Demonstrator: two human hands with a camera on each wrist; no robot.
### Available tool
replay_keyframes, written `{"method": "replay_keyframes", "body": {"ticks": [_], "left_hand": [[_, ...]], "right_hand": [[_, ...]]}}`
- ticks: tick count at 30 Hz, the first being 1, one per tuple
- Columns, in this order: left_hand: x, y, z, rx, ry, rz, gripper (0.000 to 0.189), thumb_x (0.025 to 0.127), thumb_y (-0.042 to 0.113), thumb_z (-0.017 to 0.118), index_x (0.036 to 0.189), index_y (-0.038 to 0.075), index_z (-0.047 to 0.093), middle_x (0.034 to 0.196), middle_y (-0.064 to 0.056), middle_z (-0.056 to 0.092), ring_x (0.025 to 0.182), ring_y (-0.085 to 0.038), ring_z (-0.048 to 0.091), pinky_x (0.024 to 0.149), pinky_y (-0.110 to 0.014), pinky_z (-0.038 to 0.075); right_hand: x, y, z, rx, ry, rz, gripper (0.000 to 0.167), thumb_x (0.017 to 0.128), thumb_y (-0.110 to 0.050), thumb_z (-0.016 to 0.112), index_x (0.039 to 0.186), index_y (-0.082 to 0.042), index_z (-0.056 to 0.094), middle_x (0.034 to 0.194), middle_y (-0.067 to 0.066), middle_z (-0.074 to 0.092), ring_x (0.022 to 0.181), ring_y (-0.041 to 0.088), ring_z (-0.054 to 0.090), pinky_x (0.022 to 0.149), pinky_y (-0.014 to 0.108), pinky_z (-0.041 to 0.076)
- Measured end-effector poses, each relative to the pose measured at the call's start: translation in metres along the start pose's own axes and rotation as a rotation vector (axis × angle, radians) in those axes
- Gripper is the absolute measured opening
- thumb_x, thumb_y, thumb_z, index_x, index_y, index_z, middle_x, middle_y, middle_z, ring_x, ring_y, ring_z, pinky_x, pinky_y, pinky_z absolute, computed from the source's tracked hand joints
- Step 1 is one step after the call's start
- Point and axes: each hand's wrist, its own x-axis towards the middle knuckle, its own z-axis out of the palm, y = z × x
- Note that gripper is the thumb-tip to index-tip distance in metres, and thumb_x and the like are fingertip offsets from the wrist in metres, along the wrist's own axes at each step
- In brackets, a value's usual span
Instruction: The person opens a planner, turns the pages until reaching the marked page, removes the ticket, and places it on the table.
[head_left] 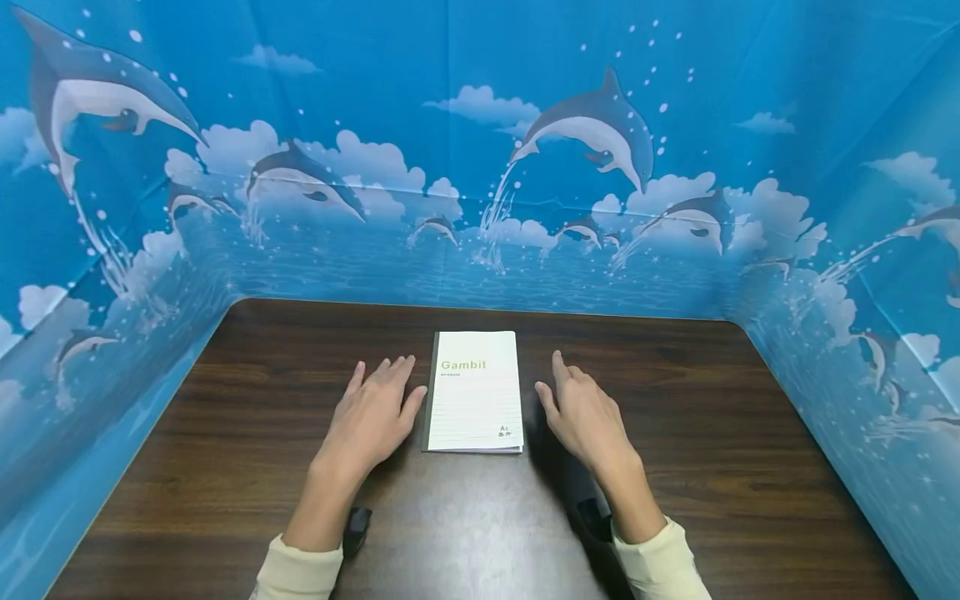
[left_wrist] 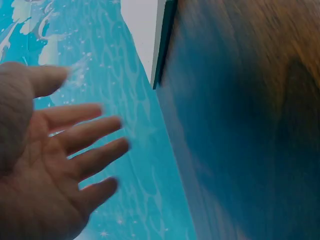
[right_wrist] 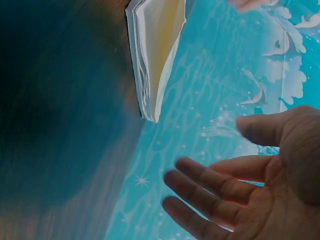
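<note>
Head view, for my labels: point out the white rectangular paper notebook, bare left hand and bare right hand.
White paper notebook (head_left: pixel 474 396), head view: middle of front cover.
Bare left hand (head_left: pixel 374 410), head view: its back.
Bare right hand (head_left: pixel 588 412), head view: its back.

Head view: bright, even, mostly crisp; large lettering on white paper notebook with dark spine (head_left: pixel 477 408) legible. Soft pale glare on near part of dark brown wood-grain bench (head_left: pixel 457 517). Dark shadow beside bare right hand (head_left: pixel 587 414) and forearm. Wrist views: dimmer, bluish, soft; bare left hand (left_wrist: pixel 45 172) shaded, fingertips blurred; bench grain smeared, murky. Blue dolphin-print fabric backdrop (head_left: pixel 375 275) brighter than palms.
</note>
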Motion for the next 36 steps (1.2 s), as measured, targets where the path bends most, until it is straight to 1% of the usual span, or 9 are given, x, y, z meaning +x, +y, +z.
{"method": "replay_keyframes", "body": {"ticks": [5,8,11,18,22,25,30,33,36], "left_hand": [[-0.011,0.001,0.006,-0.139,-0.233,-0.052,0.052,0.111,0.025,0.058,0.155,-0.002,0.052,0.159,-0.025,0.054,0.151,-0.046,0.048,0.122,-0.065,0.038],[-0.014,0.004,0.016,-0.182,-0.310,-0.061,0.051,0.110,0.024,0.060,0.153,-0.003,0.054,0.160,-0.026,0.052,0.151,-0.046,0.047,0.120,-0.063,0.041],[-0.014,0.005,0.024,-0.172,-0.323,-0.057,0.052,0.109,0.023,0.064,0.153,-0.003,0.054,0.163,-0.026,0.048,0.156,-0.046,0.041,0.123,-0.064,0.037],[-0.016,0.004,0.030,-0.137,-0.358,-0.047,0.061,0.104,0.022,0.071,0.156,-0.003,0.051,0.168,-0.023,0.044,0.161,-0.044,0.032,0.125,-0.064,0.034],[-0.013,0.009,0.033,-0.085,-0.337,-0.019,0.071,0.100,0.026,0.077,0.157,-0.004,0.048,0.169,-0.024,0.041,0.163,-0.045,0.028,0.125,-0.064,0.034],[-0.009,0.014,0.037,-0.024,-0.298,0.012,0.075,0.096,0.031,0.079,0.156,-0.004,0.051,0.168,-0.023,0.042,0.163,-0.044,0.027,0.126,-0.062,0.035],[-0.002,0.020,0.040,0.041,-0.275,0.024,0.076,0.096,0.036,0.078,0.155,-0.004,0.051,0.168,-0.021,0.043,0.163,-0.042,0.028,0.128,-0.058,0.034],[0.005,0.022,0.037,0.060,-0.285,0.012,0.077,0.098,0.037,0.078,0.157,-0.004,0.049,0.169,-0.021,0.042,0.164,-0.041,0.028,0.128,-0.057,0.034],[0.013,0.024,0.034,0.069,-0.296,0.012,0.077,0.099,0.037,0.077,0.157,-0.004,0.048,0.170,-0.021,0.041,0.163,-0.041,0.030,0.127,-0.056,0.036]], "right_hand": [[-0.003,0.003,0.009,0.072,-0.123,0.066,0.054,0.110,-0.032,0.061,0.151,0.003,0.056,0.145,0.025,0.066,0.127,0.042,0.069,0.097,0.059,0.059],[-0.005,0.009,0.016,0.119,-0.178,0.066,0.049,0.110,-0.028,0.063,0.146,0.004,0.061,0.143,0.024,0.068,0.121,0.039,0.072,0.095,0.056,0.059],[-0.004,0.014,0.021,0.160,-0.203,0.061,0.044,0.109,-0.024,0.063,0.142,0.005,0.065,0.139,0.023,0.071,0.120,0.036,0.073,0.095,0.052,0.059],[0.008,0.014,0.032,0.365,-0.294,0.117,0.039,0.110,-0.019,0.062,0.137,0.008,0.066,0.079,0.011,0.074,0.067,0.020,0.072,0.063,0.036,0.060],[0.023,0.006,0.032,0.334,-0.293,0.096,0.024,0.109,-0.018,0.063,0.104,0.001,0.076,0.072,0.009,0.071,0.062,0.018,0.070,0.058,0.031,0.057],[0.035,-0.001,0.029,0.271,-0.291,0.101,0.027,0.108,-0.019,0.065,0.087,-0.004,0.074,0.071,0.009,0.070,0.060,0.018,0.069,0.055,0.029,0.053],[0.056,-0.012,0.020,0.156,-0.274,0.144,0.024,0.106,-0.019,0.070,0.089,-0.002,0.077,0.072,0.009,0.068,0.058,0.015,0.058,0.052,0.027,0.043],[0.067,-0.017,0.015,0.127,-0.261,0.170,0.020,0.103,-0.018,0.074,0.098,0.000,0.079,0.076,0.009,0.069,0.061,0.016,0.059,0.053,0.027,0.044],[0.075,-0.021,0.010,0.101,-0.229,0.183,0.019,0.102,-0.018,0.076,0.094,0.000,0.076,0.079,0.009,0.070,0.063,0.017,0.062,0.054,0.027,0.046]]}}
